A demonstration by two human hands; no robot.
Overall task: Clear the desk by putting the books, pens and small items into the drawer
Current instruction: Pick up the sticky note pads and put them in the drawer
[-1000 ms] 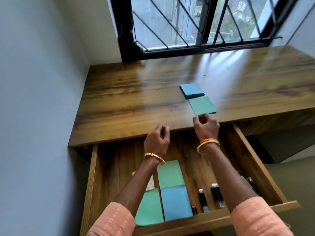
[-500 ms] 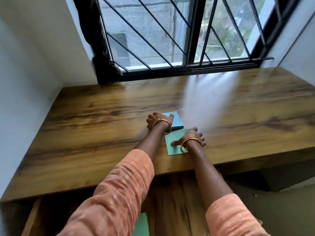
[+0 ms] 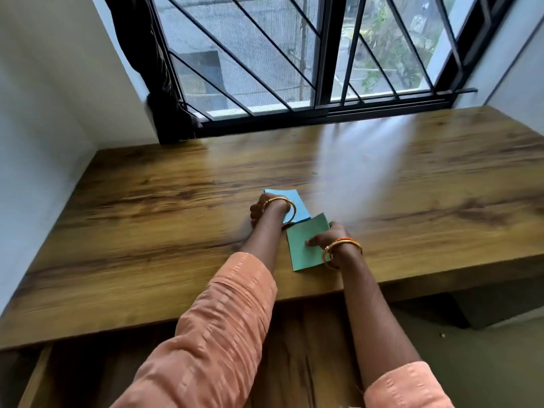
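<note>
Wide brown wood-grain desk [image 3: 147, 219] under a black-barred window [image 3: 294, 54]; its front edge runs across the view below both wrists, and beneath that edge the open wooden drawer [image 3: 300, 348] extends toward the viewer, its left wall just visible.

Bare desktop stretches well to the left of the left hand and well to the right of the right hand, and back to the window sill.

Two forearms in rolled orange sleeves [image 3: 223, 334] cross the drawer and the desk's front edge.

Green square paper pad [image 3: 303, 248]: lies flat near the front edge, one corner reaching toward it. The right hand [image 3: 326, 240] rests on its right side, thumb on the top face and fingers curled at the right edge, gripping it.

Light blue square paper pad [image 3: 297, 204]: just behind the green pad, their corners touching or overlapping. The left hand [image 3: 260, 209] covers its left part, fingers curled over it; how firmly it holds cannot be told.

Gold bangles [image 3: 282, 206] ring both wrists.
</note>
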